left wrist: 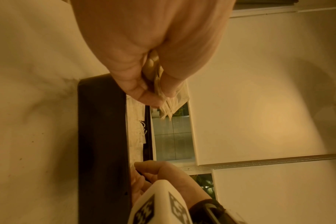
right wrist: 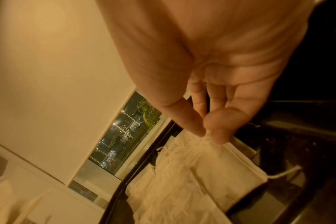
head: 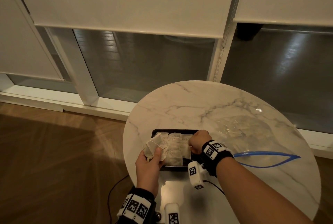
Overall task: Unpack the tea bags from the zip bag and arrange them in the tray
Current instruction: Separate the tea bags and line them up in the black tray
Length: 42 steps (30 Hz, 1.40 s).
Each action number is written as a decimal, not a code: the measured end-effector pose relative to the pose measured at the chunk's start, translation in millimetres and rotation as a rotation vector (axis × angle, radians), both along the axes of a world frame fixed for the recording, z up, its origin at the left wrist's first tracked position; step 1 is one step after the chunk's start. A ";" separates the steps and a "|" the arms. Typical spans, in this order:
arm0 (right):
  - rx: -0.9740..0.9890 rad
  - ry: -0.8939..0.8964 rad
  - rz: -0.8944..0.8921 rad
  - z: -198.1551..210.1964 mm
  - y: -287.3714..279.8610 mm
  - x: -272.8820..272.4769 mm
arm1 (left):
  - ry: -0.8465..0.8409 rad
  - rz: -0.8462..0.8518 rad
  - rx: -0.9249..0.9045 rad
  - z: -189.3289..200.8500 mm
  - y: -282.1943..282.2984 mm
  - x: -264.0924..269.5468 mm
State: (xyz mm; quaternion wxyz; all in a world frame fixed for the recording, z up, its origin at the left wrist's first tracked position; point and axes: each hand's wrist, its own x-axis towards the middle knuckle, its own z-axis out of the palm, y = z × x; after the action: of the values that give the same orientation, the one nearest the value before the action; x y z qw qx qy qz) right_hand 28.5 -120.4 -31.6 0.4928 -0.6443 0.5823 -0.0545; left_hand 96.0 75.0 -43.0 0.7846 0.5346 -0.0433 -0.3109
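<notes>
Arranging step: my right hand (head: pixel 198 142) pinches one tea bag (right wrist: pixel 228 169) in the tray (head: pixel 173 167), lower centre; left hand (head: pixel 150 160) grips spare bags (head: pixel 153 147). Next, lay it flat.

Round marble table (head: pixel 198 101) with grey veining, standing on a herringbone wood floor (head: pixel 54 151). Behind it, white roller blinds (head: pixel 126 4), partly lowered over dark window glass (head: pixel 144 68). A black cable (head: pixel 115 189), possibly a camera lead, trails below the table edge.

Head view from above; both wrist views close over the tray (head: pixel 158 131).
</notes>
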 end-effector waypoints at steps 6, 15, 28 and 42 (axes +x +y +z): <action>-0.152 0.038 -0.014 -2.6 0.1 -0.3 | -0.010 -0.007 -0.002 0.4 0.5 0.6; -0.156 0.053 -0.029 3.2 0.4 -2.5 | -0.005 -0.007 0.001 2.4 0.5 1.0; -0.261 0.164 0.045 -0.8 0.1 0.3 | -0.002 0.000 -0.003 3.4 0.6 -0.2; -0.236 0.125 -0.029 -3.7 -1.5 -0.2 | -0.010 -0.002 0.003 2.4 1.0 1.9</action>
State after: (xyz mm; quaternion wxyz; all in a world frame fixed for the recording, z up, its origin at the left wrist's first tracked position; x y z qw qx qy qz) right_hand 28.4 -121.9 -35.4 0.3756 -0.6916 0.6104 -0.0896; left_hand 97.9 75.9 -40.7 0.7833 0.5372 -0.0473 -0.3093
